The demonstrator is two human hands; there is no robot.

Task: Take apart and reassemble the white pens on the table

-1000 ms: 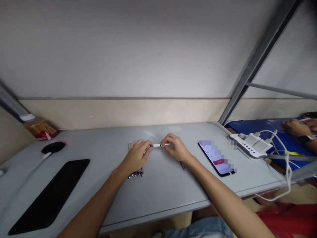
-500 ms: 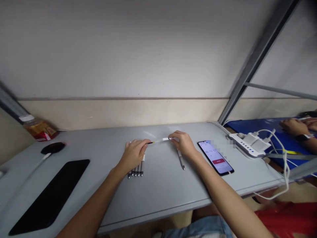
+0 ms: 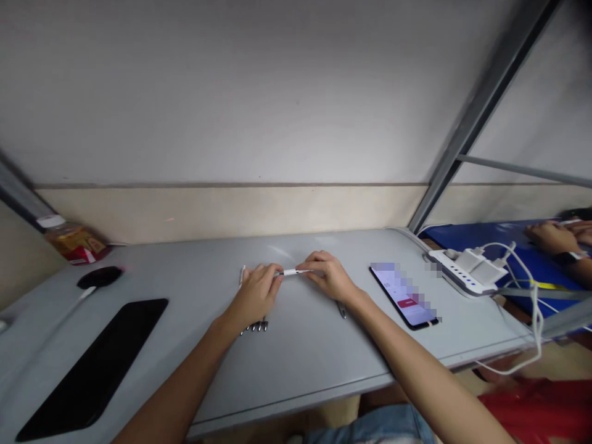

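Observation:
Between my two hands a slim white pen [image 3: 290,272] lies level, just over the grey desk. My left hand [image 3: 256,291] pinches its left end, and my right hand [image 3: 329,275] pinches its right end. The fingers cover both ends, so how the parts meet there is hidden. Beneath my left hand lie several pens [image 3: 259,325] side by side, mostly covered, their silver tips toward me. Another single pen [image 3: 342,310] pokes out from under my right wrist.
A phone [image 3: 403,296] with a lit screen lies right of my right arm, near a white power strip [image 3: 462,271] with cables. Leftward are a black mat [image 3: 95,367], a black round object [image 3: 99,277] and a bottle [image 3: 74,239]. Another person's hand [image 3: 552,236] rests far right.
My hands have come closer together. The dark, yellow-ended piece in my left hand and the white piece in my right, apart before, now form one line. My right hand moved left and slightly down.

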